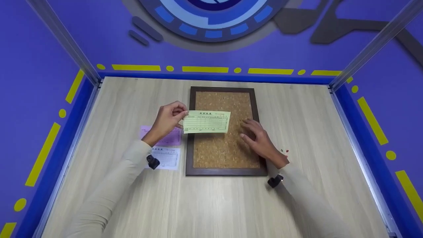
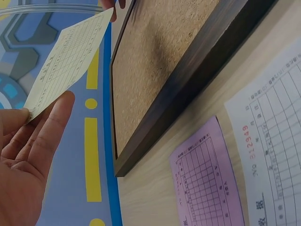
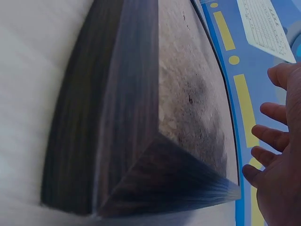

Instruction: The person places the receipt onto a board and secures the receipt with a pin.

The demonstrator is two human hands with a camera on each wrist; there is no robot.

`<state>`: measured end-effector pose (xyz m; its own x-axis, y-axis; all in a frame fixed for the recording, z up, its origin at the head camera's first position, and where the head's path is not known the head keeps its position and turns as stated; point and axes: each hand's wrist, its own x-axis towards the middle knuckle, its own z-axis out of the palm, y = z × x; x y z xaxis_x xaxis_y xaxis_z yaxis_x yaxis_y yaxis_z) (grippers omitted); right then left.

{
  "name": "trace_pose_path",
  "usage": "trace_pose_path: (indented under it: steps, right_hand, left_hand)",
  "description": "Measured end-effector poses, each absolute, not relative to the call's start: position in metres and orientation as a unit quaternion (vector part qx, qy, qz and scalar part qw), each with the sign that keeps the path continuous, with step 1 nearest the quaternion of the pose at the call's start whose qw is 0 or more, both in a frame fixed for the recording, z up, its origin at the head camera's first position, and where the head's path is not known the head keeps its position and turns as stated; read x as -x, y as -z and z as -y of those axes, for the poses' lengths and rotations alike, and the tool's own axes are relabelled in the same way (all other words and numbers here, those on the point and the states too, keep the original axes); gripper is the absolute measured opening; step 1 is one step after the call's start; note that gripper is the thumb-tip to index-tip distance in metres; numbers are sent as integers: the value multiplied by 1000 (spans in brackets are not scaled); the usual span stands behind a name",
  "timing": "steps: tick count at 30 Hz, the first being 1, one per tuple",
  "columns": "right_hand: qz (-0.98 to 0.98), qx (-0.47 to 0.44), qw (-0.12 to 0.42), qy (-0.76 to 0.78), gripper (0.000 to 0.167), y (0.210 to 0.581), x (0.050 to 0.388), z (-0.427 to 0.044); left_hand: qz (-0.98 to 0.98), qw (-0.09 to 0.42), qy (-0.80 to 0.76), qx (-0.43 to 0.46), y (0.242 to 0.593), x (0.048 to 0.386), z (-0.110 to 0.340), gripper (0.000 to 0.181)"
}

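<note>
Between thumb and fingers, my left hand (image 1: 168,119) pinches the left end of a pale green receipt slip (image 1: 207,122), which is held above a cork board (image 1: 224,152) in a dark wooden frame. The left wrist view shows the thumb on one face of the slip (image 2: 66,61) and fingers behind it. Over the right side of the board hovers my right hand (image 1: 259,138), fingers spread and loosely bent, holding nothing. In the right wrist view that hand (image 3: 282,146) is apart from the slip (image 3: 265,28).
Left of the board, a pink slip (image 1: 170,137) and a white slip (image 1: 167,158) lie on the wooden table (image 1: 218,205), partly behind the left arm. Small red and dark objects (image 1: 287,151), perhaps pins, lie beside the right wrist. Blue panels (image 1: 211,59) enclose the table's back and sides.
</note>
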<state>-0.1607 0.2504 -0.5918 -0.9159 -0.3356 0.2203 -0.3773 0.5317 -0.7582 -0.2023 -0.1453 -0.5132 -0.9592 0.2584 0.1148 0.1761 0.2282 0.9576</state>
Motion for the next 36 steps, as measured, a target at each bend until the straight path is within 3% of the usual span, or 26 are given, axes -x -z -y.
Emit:
trace_pose_path:
  steps: [19,36]
  right_hand:
    - [863,-242,37,-441,44,584,170,-229]
    - [861,-209,25,-463,18,585,174,-227]
  left_hand:
    - [-770,53,-624,-122,520,203,132,12]
    - [-757,65,-638,-124,528,205,118,11]
